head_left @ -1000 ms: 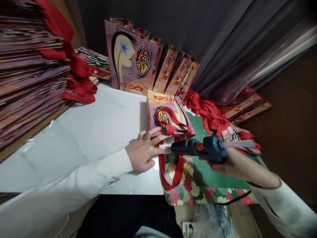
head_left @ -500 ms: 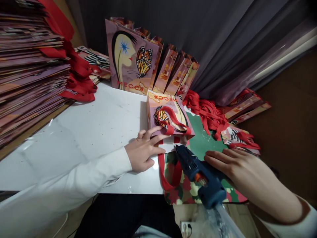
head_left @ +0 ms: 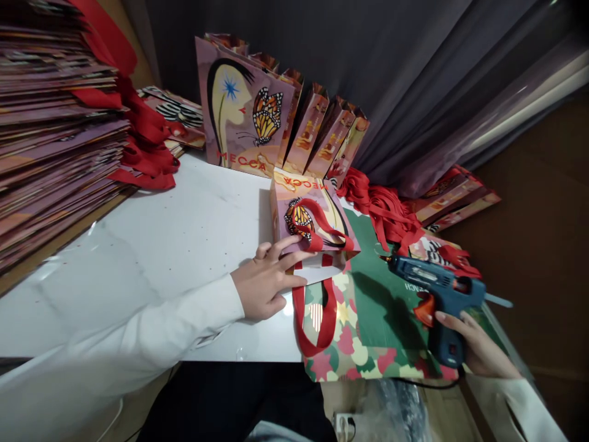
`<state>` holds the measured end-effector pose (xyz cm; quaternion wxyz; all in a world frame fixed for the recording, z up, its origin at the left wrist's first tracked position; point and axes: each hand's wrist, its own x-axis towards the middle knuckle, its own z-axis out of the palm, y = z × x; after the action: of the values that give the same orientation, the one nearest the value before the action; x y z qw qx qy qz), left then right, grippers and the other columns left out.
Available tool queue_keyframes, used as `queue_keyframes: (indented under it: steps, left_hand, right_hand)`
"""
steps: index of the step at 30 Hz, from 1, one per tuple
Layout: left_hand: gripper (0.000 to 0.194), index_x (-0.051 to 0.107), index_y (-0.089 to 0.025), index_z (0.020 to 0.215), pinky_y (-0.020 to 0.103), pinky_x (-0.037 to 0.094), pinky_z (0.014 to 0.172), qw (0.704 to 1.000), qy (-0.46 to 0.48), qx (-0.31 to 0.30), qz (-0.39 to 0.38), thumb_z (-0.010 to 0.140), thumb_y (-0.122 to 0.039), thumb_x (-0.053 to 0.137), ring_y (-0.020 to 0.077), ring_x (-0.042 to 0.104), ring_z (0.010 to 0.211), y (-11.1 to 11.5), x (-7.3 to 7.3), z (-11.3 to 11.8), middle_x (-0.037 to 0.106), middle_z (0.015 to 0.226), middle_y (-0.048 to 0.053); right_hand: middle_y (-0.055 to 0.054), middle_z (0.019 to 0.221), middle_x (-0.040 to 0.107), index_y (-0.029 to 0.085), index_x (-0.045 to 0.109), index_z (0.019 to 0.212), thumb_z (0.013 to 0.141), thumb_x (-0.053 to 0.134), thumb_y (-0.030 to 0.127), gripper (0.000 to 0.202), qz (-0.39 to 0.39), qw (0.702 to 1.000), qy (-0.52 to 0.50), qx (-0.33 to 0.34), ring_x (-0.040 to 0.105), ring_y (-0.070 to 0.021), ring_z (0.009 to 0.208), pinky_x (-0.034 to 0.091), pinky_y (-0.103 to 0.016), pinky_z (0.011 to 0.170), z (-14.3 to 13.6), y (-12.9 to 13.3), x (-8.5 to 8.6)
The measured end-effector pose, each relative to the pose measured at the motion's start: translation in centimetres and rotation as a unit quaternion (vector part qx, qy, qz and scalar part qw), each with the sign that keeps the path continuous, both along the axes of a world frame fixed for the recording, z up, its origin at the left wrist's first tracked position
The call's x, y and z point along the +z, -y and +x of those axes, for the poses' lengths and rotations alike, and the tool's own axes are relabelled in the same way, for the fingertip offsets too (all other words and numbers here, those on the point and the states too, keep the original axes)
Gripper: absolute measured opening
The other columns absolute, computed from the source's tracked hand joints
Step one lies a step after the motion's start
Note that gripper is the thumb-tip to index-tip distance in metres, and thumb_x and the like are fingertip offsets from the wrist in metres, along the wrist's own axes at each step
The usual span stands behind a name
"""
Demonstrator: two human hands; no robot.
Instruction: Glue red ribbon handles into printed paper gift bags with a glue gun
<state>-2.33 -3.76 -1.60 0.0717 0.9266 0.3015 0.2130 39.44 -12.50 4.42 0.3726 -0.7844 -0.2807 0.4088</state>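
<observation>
- White marbled tabletop (head_left: 207, 227) lies beneath everything, with a dark grey curtain (head_left: 391, 67) hanging behind it.
- Far left, a tall stack of printed sheets (head_left: 55, 159) rises in many layers, red ribbons (head_left: 150, 147) spilling down its right side.
- Next, toward the back, a row of upright bags (head_left: 248, 116); the front one shows a profile, a butterfly and "MECCA".
- The left hand (head_left: 264, 285) is open, palm down and fingers spread, its fingertips at the near end of the butterfly bag.
- That butterfly bag (head_left: 308, 190) lies on its side, lettering upside down, mouth toward the wearer. One red handle curls over its upper face; the other red handle (head_left: 299, 325) loops toward the near table edge.
- Right of it, a heap of red straps (head_left: 391, 212) sits behind a green patterned sheet (head_left: 377, 301).
- Over that sheet, the blue glue gun (head_left: 435, 282) points its nozzle left, apart from the butterfly bag. A pale stick protrudes from its rear.
- Farthest right of the two, the right hand (head_left: 481, 347) is closed around the gun's handle, near the orange trigger (head_left: 424, 310).
</observation>
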Motion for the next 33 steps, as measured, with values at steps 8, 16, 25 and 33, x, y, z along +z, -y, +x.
queue_keyframes:
  steps: [8, 16, 25, 33]
  left_hand:
    - [0.057, 0.065, -0.034, 0.117, 0.048, 0.03, 0.084, 1.0, -0.015, 0.004, 0.007, 0.065, -0.014, 0.051, 0.0377, 0.019, 0.139, 0.0, 0.1, 0.0, 0.038, 0.147, 0.003]
    - [0.056, 0.066, -0.034, 0.117, 0.046, 0.029, 0.082, 1.0, -0.018, 0.002, 0.017, 0.065, -0.015, 0.052, 0.0386, 0.022, 0.137, -0.1, 0.2, 0.0, 0.038, 0.145, 0.002]
    - [0.056, 0.066, -0.035, 0.117, 0.046, 0.029, 0.086, 1.0, -0.011, 0.007, 0.023, 0.068, -0.014, 0.052, 0.0388, 0.022, 0.137, 0.0, 0.0, -0.1, 0.042, 0.141, 0.003]
    - [0.046, 0.068, -0.035, 0.115, 0.047, 0.029, 0.087, 0.999, -0.01, 0.008, 0.038, 0.075, -0.016, 0.052, 0.0375, 0.024, 0.137, -0.1, 0.2, 0.0, 0.046, 0.138, 0.004]
  right_hand:
    - [0.007, 0.054, 0.057, 0.021, 0.053, 0.081, 0.052, 0.086, 0.04, 0.048, -0.016, 1.0, -0.009, -0.018, 0.052, -0.0107, 0.04, 0.039, -0.02, 0.037, 0.4, -2.6, -3.4]
    - [-0.008, 0.077, 0.066, 0.018, 0.063, 0.077, 0.067, 0.062, 0.061, 0.045, -0.031, 0.906, 0.41, 0.1, 0.063, -0.0267, 0.074, 0.049, -0.036, 0.067, 1.5, -3.1, -4.2]
    - [-0.013, 0.122, 0.065, 0.017, 0.062, 0.119, 0.096, 0.044, 0.024, 0.031, 0.245, 0.743, 0.48, 0.397, 0.059, -0.0241, 0.115, 0.049, -0.041, 0.099, -11.8, -1.8, -2.8]
    - [-0.012, 0.137, 0.058, 0.012, 0.058, 0.131, 0.097, 0.043, 0.022, 0.038, 0.243, 0.673, 0.462, 0.525, 0.056, -0.0261, 0.125, 0.047, -0.047, 0.107, -15.9, -1.3, -4.7]
